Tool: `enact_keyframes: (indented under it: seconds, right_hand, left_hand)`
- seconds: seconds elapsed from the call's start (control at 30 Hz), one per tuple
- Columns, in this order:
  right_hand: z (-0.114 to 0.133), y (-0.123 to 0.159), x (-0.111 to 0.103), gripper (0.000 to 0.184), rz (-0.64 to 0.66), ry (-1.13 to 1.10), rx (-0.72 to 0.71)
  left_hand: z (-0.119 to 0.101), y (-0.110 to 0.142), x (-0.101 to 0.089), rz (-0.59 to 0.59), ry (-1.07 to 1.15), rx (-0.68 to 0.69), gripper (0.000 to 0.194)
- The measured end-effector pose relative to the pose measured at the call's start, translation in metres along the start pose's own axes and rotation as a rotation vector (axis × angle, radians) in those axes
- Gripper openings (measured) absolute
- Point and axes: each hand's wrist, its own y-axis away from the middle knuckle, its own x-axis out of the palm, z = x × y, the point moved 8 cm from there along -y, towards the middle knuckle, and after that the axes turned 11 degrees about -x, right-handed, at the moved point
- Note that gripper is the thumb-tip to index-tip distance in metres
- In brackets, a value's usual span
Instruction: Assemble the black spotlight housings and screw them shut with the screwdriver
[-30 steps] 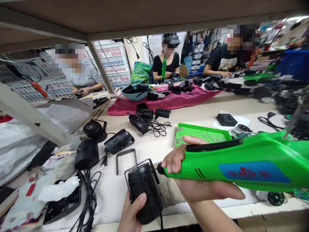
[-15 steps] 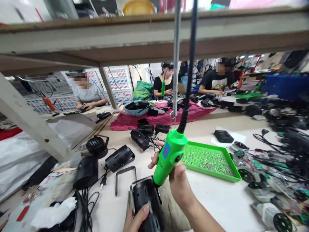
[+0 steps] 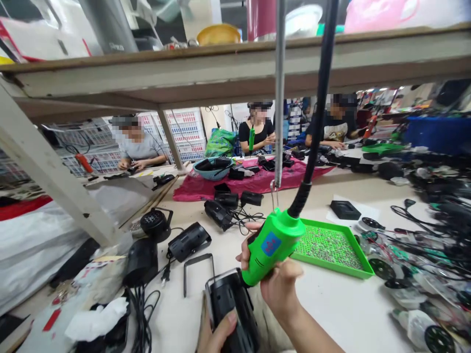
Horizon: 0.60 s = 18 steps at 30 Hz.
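Black spotlight housing (image 3: 231, 314) sits at bottom centre, gripped by the left hand (image 3: 217, 333); the right hand (image 3: 279, 289) wraps closed around a green electric screwdriver (image 3: 272, 247) against its top.

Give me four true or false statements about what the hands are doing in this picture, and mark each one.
The right hand grips a green electric screwdriver. True.

The left hand holds a pair of pliers. False: it holds a black spotlight housing.

The green tray is empty. False: it holds many small metal screws.

A black cord rises from the top of the screwdriver. True.
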Motion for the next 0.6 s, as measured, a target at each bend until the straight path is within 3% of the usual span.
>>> enact_keyframes:
  seconds: [0.17,0.3,0.5,0.6]
  right_hand:
    - [0.018,0.001,0.0,0.059,-0.025,0.053,-0.065]
    - [0.019,-0.003,-0.004,0.057,-0.075,0.086,-0.085]
    - [0.011,-0.001,-0.005,0.052,0.001,0.073,-0.039]
    - [0.014,-0.001,-0.003,0.053,0.017,0.089,-0.039]
  left_hand:
    - [0.004,0.015,0.015,0.048,0.072,-0.072,0.092]
    - [0.006,0.019,0.014,0.031,0.084,-0.048,0.098]
    - [0.006,0.019,0.01,0.012,0.037,0.01,0.097]
    - [0.013,0.016,0.009,0.004,0.036,-0.034,0.098]
